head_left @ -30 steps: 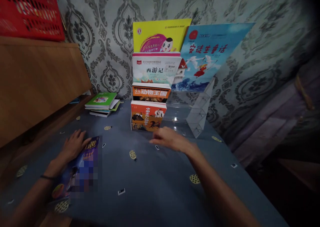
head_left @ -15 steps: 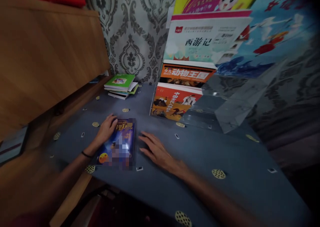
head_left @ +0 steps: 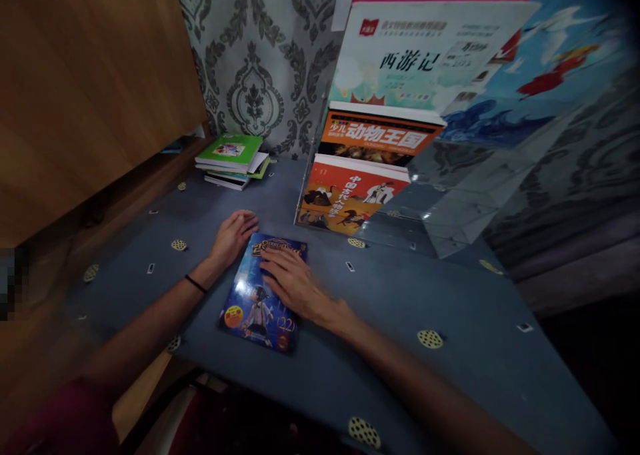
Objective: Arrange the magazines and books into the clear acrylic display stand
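Observation:
A blue paperback book with a cartoon figure and the number 22 on its glossy cover lies flat on the desk. Across its upper right part rests my right hand, fingers stretched out and covering some of the title. My left hand, a dark band on its wrist, lies at the book's upper left corner with its fingers loosely extended. Whether its fingertips touch the book's edge I cannot tell. Neither hand grips anything.
On the blue-grey patterned desk, a clear book stand holds several books, among them an orange book and a red book. A stack of books sits by the wall. A wooden cabinet borders the left side.
My right hand has moved from the bare desk onto the cover. The book has shifted right, and my left hand has gone from lying on its left edge to its upper left corner.

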`<state>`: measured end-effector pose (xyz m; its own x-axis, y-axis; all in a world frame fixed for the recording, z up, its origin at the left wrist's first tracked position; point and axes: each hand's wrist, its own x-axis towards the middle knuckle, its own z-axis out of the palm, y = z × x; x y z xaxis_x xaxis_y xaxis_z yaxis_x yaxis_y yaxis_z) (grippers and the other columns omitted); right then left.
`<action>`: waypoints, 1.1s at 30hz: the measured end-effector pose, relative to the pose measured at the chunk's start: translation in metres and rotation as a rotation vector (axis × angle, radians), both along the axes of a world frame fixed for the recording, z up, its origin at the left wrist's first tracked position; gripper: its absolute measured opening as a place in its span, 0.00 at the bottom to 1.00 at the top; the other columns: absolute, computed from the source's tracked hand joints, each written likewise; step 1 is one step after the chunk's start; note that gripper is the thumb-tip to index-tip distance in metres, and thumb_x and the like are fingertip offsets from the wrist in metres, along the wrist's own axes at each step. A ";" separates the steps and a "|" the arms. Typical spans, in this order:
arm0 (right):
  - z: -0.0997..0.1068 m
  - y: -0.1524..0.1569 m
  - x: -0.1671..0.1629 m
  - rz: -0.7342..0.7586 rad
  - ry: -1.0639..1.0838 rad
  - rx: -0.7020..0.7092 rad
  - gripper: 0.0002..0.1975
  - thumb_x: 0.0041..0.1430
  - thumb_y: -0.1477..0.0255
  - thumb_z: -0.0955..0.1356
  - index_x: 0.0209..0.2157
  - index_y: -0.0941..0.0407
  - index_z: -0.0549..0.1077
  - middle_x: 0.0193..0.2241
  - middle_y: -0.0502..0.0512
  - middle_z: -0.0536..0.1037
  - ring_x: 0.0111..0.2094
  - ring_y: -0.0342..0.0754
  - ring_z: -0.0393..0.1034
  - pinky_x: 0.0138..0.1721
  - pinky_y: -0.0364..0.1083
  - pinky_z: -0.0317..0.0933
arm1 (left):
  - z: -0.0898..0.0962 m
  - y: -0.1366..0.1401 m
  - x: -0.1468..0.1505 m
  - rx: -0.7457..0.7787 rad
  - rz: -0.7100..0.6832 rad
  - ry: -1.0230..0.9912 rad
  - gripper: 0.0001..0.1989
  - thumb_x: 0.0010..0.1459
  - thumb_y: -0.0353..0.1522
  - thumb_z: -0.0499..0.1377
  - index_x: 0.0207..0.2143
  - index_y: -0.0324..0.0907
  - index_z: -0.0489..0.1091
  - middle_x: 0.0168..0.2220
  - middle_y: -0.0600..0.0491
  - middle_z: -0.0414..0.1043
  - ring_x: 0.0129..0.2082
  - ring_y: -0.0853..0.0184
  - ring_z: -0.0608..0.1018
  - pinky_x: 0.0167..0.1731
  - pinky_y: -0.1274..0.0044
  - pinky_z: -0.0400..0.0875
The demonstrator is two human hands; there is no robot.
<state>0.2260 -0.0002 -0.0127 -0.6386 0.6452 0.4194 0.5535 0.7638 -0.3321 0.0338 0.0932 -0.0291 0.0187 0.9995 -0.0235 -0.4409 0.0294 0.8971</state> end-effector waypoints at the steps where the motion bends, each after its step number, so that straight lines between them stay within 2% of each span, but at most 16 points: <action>1: 0.002 0.006 -0.009 0.009 -0.044 -0.018 0.15 0.71 0.70 0.63 0.54 0.60 0.74 0.58 0.65 0.75 0.64 0.54 0.64 0.66 0.59 0.58 | 0.000 0.001 -0.001 0.004 0.002 -0.005 0.08 0.61 0.36 0.63 0.36 0.41 0.73 0.43 0.48 0.78 0.48 0.62 0.80 0.53 0.66 0.73; 6: 0.007 0.030 -0.038 -0.042 -0.192 -0.121 0.25 0.69 0.67 0.66 0.62 0.66 0.66 0.64 0.73 0.66 0.69 0.60 0.55 0.69 0.63 0.49 | 0.001 -0.002 -0.004 0.011 -0.002 0.028 0.15 0.62 0.43 0.61 0.40 0.40 0.72 0.47 0.44 0.77 0.50 0.60 0.79 0.55 0.64 0.72; 9: 0.004 0.035 -0.042 -0.090 -0.188 -0.162 0.27 0.70 0.65 0.65 0.64 0.65 0.64 0.65 0.72 0.64 0.69 0.60 0.54 0.69 0.64 0.47 | 0.001 -0.003 -0.002 0.020 -0.005 0.062 0.18 0.60 0.46 0.62 0.41 0.40 0.71 0.48 0.43 0.77 0.51 0.59 0.79 0.56 0.64 0.70; 15: 0.000 0.036 -0.043 -0.114 -0.145 -0.186 0.27 0.71 0.63 0.62 0.65 0.63 0.63 0.66 0.72 0.63 0.68 0.59 0.57 0.69 0.64 0.48 | 0.004 -0.006 0.004 0.049 -0.011 0.152 0.21 0.59 0.49 0.62 0.42 0.40 0.71 0.50 0.42 0.76 0.54 0.55 0.78 0.57 0.63 0.69; 20: 0.004 0.035 -0.038 -0.098 -0.171 -0.205 0.29 0.70 0.63 0.65 0.66 0.62 0.61 0.66 0.70 0.63 0.69 0.58 0.55 0.70 0.63 0.46 | 0.006 -0.008 0.005 0.041 -0.017 0.158 0.21 0.59 0.49 0.62 0.41 0.40 0.72 0.49 0.44 0.77 0.54 0.56 0.78 0.57 0.64 0.69; 26: 0.007 0.032 -0.029 -0.150 -0.170 -0.225 0.26 0.69 0.63 0.65 0.63 0.63 0.65 0.66 0.70 0.64 0.69 0.58 0.56 0.70 0.63 0.47 | 0.006 -0.008 0.006 0.037 -0.019 0.159 0.21 0.59 0.49 0.62 0.41 0.40 0.72 0.46 0.45 0.77 0.52 0.58 0.78 0.55 0.66 0.70; 33: 0.006 0.033 -0.014 -0.147 -0.122 -0.247 0.25 0.69 0.63 0.65 0.64 0.59 0.65 0.64 0.68 0.67 0.68 0.57 0.58 0.69 0.65 0.48 | 0.005 -0.008 0.007 0.045 -0.031 0.175 0.21 0.59 0.49 0.62 0.40 0.40 0.73 0.45 0.46 0.77 0.51 0.58 0.78 0.53 0.68 0.70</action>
<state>0.2123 0.0326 -0.0067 -0.5665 0.8074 0.1646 0.6995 0.5768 -0.4219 0.0412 0.0849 -0.0236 0.0487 0.9987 0.0161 -0.2776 -0.0020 0.9607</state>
